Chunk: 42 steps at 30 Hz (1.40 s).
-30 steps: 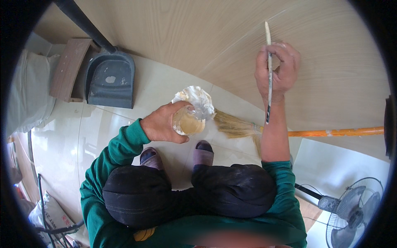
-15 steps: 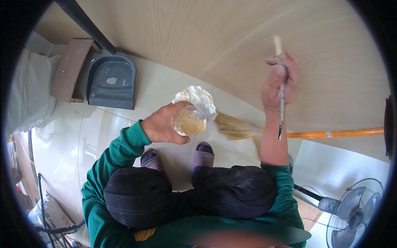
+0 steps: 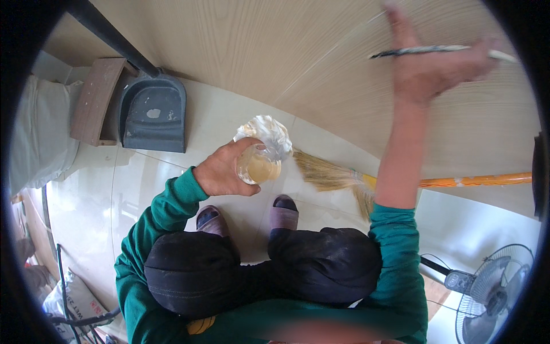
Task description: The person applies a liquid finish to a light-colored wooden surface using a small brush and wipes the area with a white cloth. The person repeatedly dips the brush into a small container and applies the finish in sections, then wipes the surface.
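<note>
My left hand is closed around a clear plastic cup with tan liquid in it, held above the floor. A crumpled white cloth or paper is bunched against the cup, by the fingers. Up at the right, my right hand reaches to the wood-grain panel, slightly smeared by motion. One finger stretches out toward the panel's surface; I cannot tell whether it touches. A slim brush-like stick with a dark tip and a pale end lies sideways across this hand, held by the other fingers.
A broom with an orange handle lies along the panel's foot. At the left are a grey dustpan and a brown wooden box-like piece. A standing fan is at the lower right, a white sack with cables at the lower left.
My right hand has moved up and right along the panel, stretching out a finger, and the stick has swung from upright to sideways. My left hand with the cup is nearly still.
</note>
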Available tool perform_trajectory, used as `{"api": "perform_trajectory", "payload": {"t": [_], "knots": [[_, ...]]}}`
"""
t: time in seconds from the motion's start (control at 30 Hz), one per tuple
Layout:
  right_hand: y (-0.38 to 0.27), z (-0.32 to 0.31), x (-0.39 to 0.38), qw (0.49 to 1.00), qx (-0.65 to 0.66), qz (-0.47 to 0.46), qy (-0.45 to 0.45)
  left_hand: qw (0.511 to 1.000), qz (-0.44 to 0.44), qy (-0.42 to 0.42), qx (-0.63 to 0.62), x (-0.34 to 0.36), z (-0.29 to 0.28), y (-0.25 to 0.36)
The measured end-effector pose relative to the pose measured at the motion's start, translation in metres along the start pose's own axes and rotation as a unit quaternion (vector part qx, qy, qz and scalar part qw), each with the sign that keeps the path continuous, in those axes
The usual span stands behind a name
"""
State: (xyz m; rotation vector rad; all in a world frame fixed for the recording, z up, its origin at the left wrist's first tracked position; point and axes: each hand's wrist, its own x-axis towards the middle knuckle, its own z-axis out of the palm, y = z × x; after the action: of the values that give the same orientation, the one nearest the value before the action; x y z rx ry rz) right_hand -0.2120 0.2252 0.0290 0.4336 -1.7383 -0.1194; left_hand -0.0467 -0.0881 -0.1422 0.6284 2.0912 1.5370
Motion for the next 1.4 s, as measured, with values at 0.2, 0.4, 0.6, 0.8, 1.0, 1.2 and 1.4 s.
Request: {"api": "perform_trajectory", "payload": {"t": [0.2,0.4,0.6,0.8,1.0,1.2,1.4], "knots": [[-0.045,0.01,-0.085,0.997,0.059,-0.015,-0.05,1.0,-0.017,-0.002,-0.02,-0.003,0.002,0.003],[-0.012,0.008,-0.004,0.999,0.044,-0.002,-0.007,1.0,-0.009,-0.018,-0.012,-0.001,0.001,-0.002],[-0.025,0.002,-0.014,0.998,0.048,0.015,-0.022,0.999,-0.005,-0.011,-0.038,-0.001,0.0,0.004],[-0.042,-0.02,-0.085,0.983,0.183,-0.018,0.02,1.0,0.008,0.026,-0.01,-0.008,0.004,0.016],[-0.056,-0.124,-0.051,0.862,0.459,0.103,-0.19,0.998,0.017,0.063,-0.017,-0.009,0.009,0.031],[-0.07,-0.171,-0.031,0.578,0.644,0.39,-0.314,0.989,0.03,0.135,0.047,-0.008,0.019,0.053],[-0.087,-0.166,-0.048,0.549,0.619,0.404,-0.39,0.989,0.048,0.13,0.048,-0.01,0.018,0.055]]}}
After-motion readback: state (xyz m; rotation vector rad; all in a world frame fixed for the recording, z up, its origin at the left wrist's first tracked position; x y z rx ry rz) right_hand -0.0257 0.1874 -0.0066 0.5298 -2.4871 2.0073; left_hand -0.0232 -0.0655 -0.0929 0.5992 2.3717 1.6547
